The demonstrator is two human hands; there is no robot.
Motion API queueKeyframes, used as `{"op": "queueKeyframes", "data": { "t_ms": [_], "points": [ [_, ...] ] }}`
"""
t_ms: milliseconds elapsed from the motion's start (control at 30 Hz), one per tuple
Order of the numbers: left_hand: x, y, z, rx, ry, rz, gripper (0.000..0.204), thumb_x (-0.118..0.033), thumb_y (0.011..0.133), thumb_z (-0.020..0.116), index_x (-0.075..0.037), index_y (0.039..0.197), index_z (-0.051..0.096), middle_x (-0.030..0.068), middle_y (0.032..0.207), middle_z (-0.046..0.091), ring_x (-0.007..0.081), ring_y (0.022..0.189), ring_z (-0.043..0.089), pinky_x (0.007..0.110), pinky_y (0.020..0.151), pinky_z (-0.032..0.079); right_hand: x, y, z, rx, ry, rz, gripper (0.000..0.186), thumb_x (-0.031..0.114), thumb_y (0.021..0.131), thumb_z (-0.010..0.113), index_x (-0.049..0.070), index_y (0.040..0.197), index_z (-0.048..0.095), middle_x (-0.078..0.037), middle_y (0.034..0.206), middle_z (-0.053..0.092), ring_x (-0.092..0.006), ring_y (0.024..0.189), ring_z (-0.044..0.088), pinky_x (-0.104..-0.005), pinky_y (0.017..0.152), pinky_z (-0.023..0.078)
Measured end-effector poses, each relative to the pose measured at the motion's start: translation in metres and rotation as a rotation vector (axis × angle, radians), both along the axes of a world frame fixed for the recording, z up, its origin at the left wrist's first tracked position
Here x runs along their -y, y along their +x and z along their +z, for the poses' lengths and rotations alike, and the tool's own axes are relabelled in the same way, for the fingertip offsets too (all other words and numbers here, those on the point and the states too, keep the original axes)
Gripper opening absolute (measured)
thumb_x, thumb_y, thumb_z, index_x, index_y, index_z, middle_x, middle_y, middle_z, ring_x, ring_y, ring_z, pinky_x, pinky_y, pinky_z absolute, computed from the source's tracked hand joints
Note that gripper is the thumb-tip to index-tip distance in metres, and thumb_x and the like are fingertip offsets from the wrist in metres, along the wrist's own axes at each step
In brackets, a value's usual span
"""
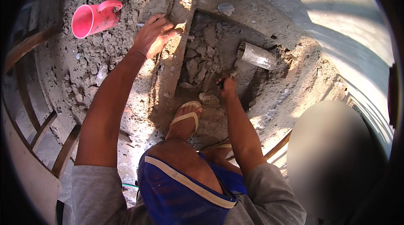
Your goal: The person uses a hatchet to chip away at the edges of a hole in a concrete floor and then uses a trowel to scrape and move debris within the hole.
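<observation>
My left hand (155, 35) rests palm down on the rough concrete ledge (170, 69) left of a dug pit. Its thumb is stretched toward the pit; the other fingers are slightly bent and partly hidden. A small greyish piece (188, 37) lies by the thumb tip. Down in the pit, my right hand (228, 87) is closed around a small tool with a dark handle (220, 83); the tool's kind cannot be made out. Broken rubble (202, 58) lies beside it. Just above the right hand, a pale pipe stub (256, 55) sticks out of the pit's right side.
A pink plastic mug (94, 18) lies tipped over on lumpy soil at the upper left. A grey wall (336, 27) bounds the right. Wooden slats (67, 149) stand at the left. My sandalled foot (185, 119) is at the pit's near edge, by a stone (209, 99).
</observation>
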State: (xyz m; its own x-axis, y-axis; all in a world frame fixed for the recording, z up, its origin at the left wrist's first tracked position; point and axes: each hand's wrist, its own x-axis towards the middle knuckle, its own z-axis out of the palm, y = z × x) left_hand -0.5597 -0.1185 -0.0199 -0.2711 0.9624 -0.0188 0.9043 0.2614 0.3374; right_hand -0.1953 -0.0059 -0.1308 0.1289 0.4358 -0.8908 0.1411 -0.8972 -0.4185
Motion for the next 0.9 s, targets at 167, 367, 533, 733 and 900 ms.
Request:
{"op": "queueKeyframes", "data": {
  "t_ms": [167,367,533,733,900],
  "points": [
    [0.010,-0.005,-0.015,-0.127,-0.092,-0.104,0.041,-0.016,0.079,0.075,-0.029,0.118,0.071,0.0003,0.118,0.067,0.0279,0.122,0.053,0.034,0.102,0.050,0.008,-0.019,0.012,0.002,-0.005,0.710,0.021,0.006,0.091,0.062,0.000,0.109,0.055,-0.011,0.080,0.060,-0.0245,0.065,0.058,-0.0413,0.058,0.051],
    [0.019,-0.004,-0.015,0.015,0.099,0.059,0.024,-0.028,0.088,0.073,-0.009,0.103,0.076,0.0050,0.106,0.067,0.0268,0.115,0.059,0.034,0.094,0.053,0.012,0.052,0.055,0.494,0.408,1.219,0.026,0.017,0.087,0.066,0.000,0.106,0.057,-0.024,0.091,0.068,-0.0471,0.089,0.066,-0.0524,0.077,0.050],
    [0.008,-0.005,-0.009,-0.068,0.121,-0.156,0.027,-0.017,0.094,0.067,-0.021,0.120,0.069,0.0019,0.106,0.062,0.0228,0.110,0.058,0.036,0.102,0.049,0.003,0.080,0.014,0.622,0.458,1.122,0.036,0.023,0.084,0.069,0.002,0.111,0.057,-0.027,0.098,0.069,-0.0501,0.096,0.065,-0.0553,0.080,0.050],
    [0.010,0.006,-0.025,0.940,0.255,0.331,0.030,-0.013,0.092,0.070,-0.008,0.120,0.060,0.0047,0.106,0.061,0.0207,0.112,0.059,0.038,0.100,0.053,0.002,-0.031,-0.027,0.359,0.554,1.282,0.049,0.025,0.083,0.072,-0.001,0.122,0.056,-0.030,0.103,0.069,-0.0492,0.100,0.066,-0.0542,0.085,0.051],
    [0.007,-0.001,-0.016,-0.017,-0.010,-0.071,0.036,-0.011,0.086,0.068,-0.019,0.121,0.068,-0.0017,0.106,0.061,0.0201,0.113,0.056,0.034,0.100,0.049,-0.023,-0.098,-0.018,0.277,0.514,1.354,0.057,0.026,0.081,0.074,0.000,0.129,0.059,-0.028,0.104,0.070,-0.0447,0.099,0.068,-0.0517,0.087,0.053]
  ]
}}
